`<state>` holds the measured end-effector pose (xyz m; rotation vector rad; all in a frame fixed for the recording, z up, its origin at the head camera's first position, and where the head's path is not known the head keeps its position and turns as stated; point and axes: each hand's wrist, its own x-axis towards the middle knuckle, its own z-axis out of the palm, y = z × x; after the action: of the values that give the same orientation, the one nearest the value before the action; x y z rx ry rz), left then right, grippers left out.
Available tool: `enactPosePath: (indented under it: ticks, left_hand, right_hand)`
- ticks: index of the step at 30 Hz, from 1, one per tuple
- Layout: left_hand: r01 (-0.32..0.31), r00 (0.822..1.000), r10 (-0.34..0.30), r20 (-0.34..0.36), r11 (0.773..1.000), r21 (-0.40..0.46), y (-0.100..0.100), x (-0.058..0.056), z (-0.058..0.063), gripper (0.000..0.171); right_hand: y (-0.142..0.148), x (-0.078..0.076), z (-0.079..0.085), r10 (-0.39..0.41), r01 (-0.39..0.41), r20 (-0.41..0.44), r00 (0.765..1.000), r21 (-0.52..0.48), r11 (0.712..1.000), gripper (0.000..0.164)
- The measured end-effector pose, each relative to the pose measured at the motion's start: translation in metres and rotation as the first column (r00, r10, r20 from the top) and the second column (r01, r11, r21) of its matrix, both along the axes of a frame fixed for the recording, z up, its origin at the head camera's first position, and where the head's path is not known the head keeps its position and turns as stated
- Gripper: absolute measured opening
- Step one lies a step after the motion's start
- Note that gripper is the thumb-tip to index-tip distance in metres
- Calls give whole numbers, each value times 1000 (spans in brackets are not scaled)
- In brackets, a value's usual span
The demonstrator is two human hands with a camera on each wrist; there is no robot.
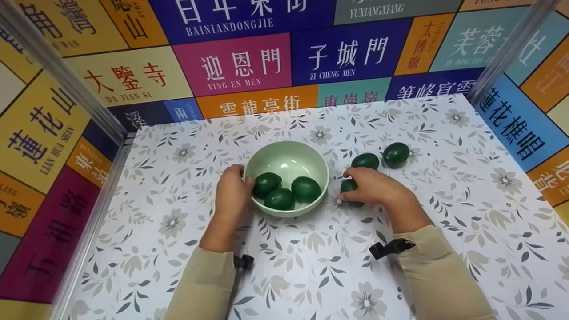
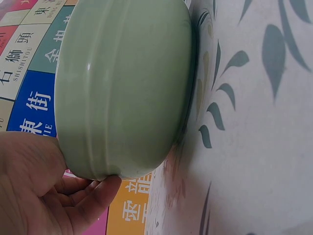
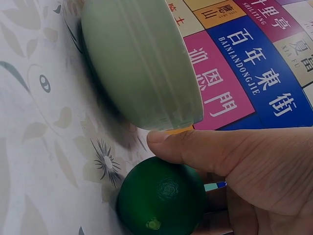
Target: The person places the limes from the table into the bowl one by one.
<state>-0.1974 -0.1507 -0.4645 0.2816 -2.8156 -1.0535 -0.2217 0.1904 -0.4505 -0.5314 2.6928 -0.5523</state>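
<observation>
A light green bowl with three dark green limes inside stands on the table in the head view. My left hand holds its left side, with the thumb at the rim and the fingers along the outer wall. In the left wrist view, fingers touch the bowl's wall. Right of the bowl, my right hand grips another lime between thumb and fingers, down at the tabletop. Part of that lime is hidden behind the hand.
Two more limes lie past my right hand: one lime right beside its fingers, the other lime farther right. A floral-patterned cover lies on the table. Panels with colourful signs border the back and sides.
</observation>
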Motion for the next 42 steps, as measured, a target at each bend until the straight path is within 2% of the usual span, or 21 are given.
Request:
enactPosePath:
  ticks: [12,21,29,42]
  left_hand:
    - [-11,1000,10,17,1000,24,2,0,3,31]
    - [-8,1000,7,14,1000,23,2,0,3,32]
    - [-16,999,15,38,1000,22,2,0,3,34]
    - [-6,1000,5,24,1000,22,0,0,2,33]
  right_hand:
    - [-1,-1,2,5,-5,-4,1000,0,1000,55]
    - [-1,-1,1,-7,7,8,1000,2,1000,56]
    - [0,-1,-1,-12,11,7,1000,13,1000,58]
    - [-1,-1,-1,6,-6,2,1000,15,1000,53]
